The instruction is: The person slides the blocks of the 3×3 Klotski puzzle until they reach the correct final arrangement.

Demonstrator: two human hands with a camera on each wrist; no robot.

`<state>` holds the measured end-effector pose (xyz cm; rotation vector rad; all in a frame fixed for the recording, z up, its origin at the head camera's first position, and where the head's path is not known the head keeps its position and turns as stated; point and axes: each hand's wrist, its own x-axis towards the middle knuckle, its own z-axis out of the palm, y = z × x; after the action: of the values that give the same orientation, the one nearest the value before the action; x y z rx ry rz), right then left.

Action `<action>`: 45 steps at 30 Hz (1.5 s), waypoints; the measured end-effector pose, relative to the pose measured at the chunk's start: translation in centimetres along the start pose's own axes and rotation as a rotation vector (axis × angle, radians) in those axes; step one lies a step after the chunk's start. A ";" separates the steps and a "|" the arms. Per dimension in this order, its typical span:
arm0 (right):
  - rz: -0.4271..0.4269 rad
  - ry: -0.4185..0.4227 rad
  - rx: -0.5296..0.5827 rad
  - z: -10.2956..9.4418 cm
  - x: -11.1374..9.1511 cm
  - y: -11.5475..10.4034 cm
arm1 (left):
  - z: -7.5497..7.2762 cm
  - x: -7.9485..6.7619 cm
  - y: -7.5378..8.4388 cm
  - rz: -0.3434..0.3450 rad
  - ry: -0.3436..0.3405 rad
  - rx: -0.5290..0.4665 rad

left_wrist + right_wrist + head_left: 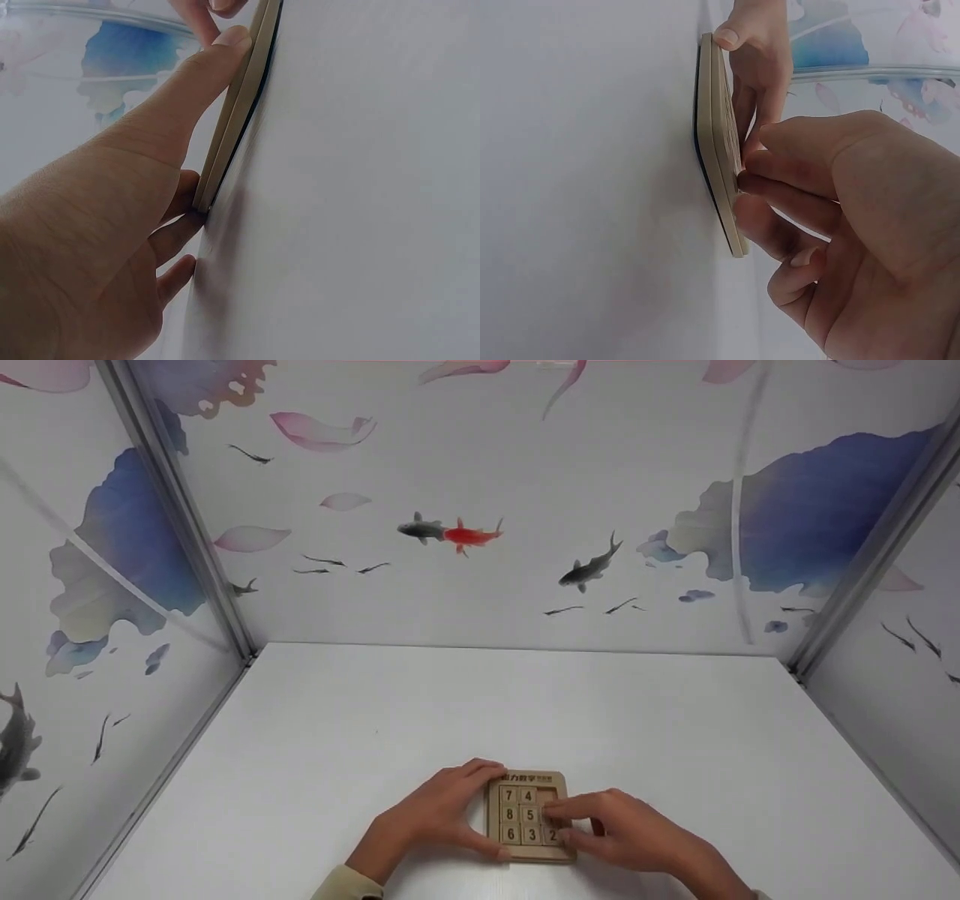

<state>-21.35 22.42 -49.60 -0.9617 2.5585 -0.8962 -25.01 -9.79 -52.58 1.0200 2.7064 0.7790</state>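
A wooden number slide puzzle (534, 853) lies on the white table, its numbered tiles facing up. My left hand (444, 804) holds it along the left side, fingers at the top corner and thumb (234, 36) at the bottom edge. Over the right column is my right hand (637, 829), its index fingertip on the middle row and its thumb beside the 2 tile (553, 835). The top right slot (547, 794) shows bare wood. Tiles 7, 4, 8, 5, 6 and 3 are readable; what lies under the index finger is hidden. In the right wrist view the other fingers are bent.
White table surface (510, 697) extends around the puzzle. Panels printed with fish and petals stand at the back (480, 600) and both sides, joined by metal corner posts (180, 510).
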 end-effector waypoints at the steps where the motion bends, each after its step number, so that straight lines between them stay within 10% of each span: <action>1: 0.009 -0.005 -0.003 0.0 0.0 0.0 | 0.0 0.0 0.0 -0.001 0.000 -0.001; 45: 0.120 0.074 -0.105 0.9 0.2 -0.1 | -0.2 0.0 0.0 0.036 0.002 0.005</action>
<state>-21.04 21.86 -50.21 -0.8057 2.7172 -0.7853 -25.09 -9.82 -52.38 1.0730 2.7000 0.7801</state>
